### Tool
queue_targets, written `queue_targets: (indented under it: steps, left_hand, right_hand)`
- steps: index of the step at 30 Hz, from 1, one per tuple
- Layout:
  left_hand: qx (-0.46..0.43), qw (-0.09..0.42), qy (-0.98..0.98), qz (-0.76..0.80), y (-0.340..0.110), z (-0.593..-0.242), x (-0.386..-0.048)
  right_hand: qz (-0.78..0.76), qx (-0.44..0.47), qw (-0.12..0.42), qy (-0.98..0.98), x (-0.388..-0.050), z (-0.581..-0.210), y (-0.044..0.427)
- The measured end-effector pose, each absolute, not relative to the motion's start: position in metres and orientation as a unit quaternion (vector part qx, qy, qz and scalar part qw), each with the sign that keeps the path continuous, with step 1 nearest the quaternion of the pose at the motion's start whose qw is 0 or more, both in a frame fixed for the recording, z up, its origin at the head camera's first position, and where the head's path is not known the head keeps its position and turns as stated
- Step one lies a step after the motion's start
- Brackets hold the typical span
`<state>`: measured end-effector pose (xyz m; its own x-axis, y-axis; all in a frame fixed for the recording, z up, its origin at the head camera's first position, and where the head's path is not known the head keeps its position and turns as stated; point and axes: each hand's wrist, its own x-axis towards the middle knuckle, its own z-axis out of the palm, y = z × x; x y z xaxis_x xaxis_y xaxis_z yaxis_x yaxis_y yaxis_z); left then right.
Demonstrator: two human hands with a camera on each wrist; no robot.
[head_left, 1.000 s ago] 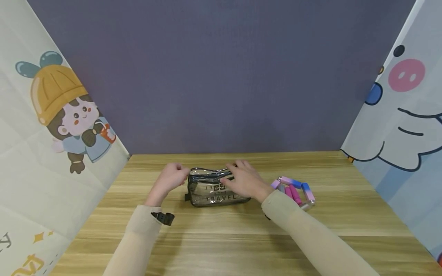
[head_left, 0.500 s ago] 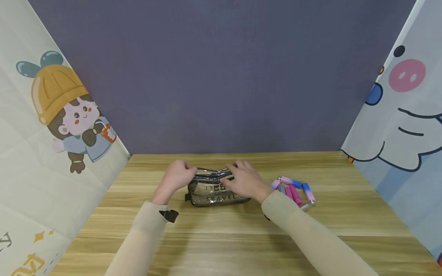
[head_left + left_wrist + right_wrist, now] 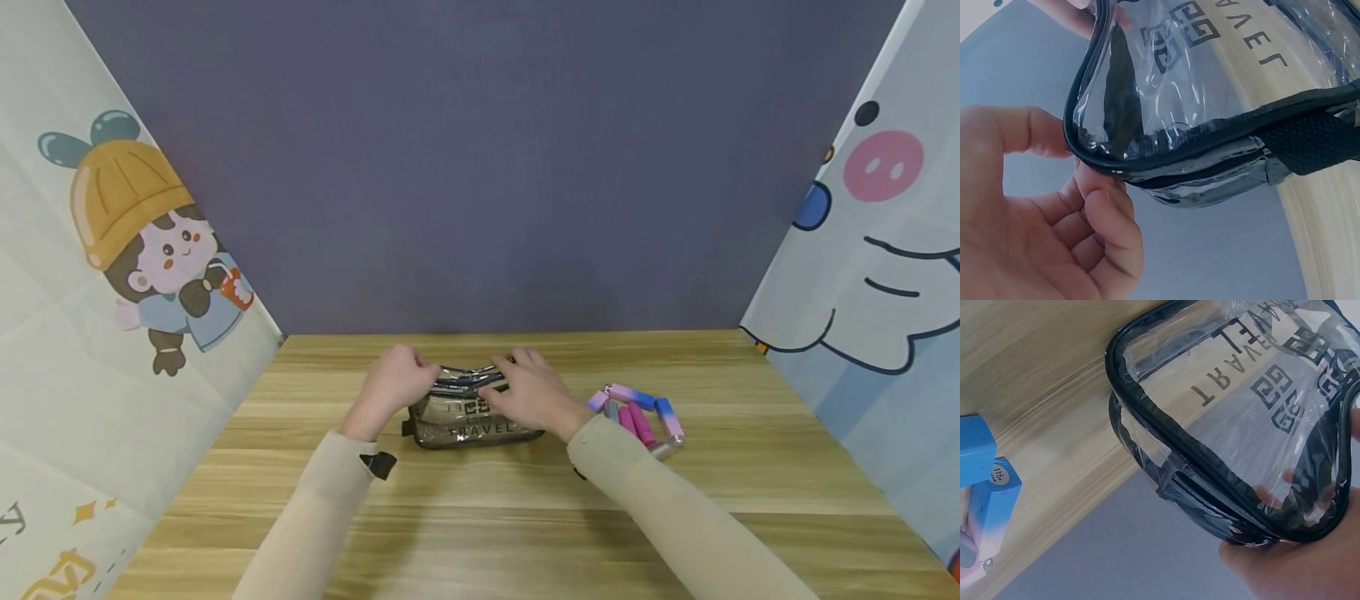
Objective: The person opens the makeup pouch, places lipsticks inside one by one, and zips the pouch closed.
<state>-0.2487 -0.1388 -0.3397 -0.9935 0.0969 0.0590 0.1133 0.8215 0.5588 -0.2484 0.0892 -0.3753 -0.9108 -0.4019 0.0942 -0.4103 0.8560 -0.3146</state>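
Observation:
A clear vinyl travel pouch with black piping, a black zipper and dark lettering lies on the table in the head view. My left hand is at its top left edge; thumb and forefinger pinch at the zipper line, where the zipper pull is almost wholly hidden. The left wrist view shows my left hand with its other fingers curled, beside a black side strap. Across the right end of the pouch, my right hand grips the top edge. In the right wrist view some of its fingers show through the clear vinyl.
Right of the pouch lie several pink-and-blue boxes, pink tubes and a clear tube. One blue box bears a round sticker. A dark upright panel stands behind the wooden table, with printed sheets at both sides.
My left hand has moved right along the pouch's top edge from its left corner. The right hand and the pouch have stayed almost still.

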Motion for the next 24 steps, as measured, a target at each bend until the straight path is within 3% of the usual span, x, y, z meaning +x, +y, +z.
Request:
queue_targets:
  steps: [24]
  left_hand:
    - [-0.069, 0.014, -0.961, -0.269, -0.117, -0.34, -0.251]
  right_hand:
    - [0.17, 0.206, 0.015, -0.963, -0.248, -0.376, 0.089]
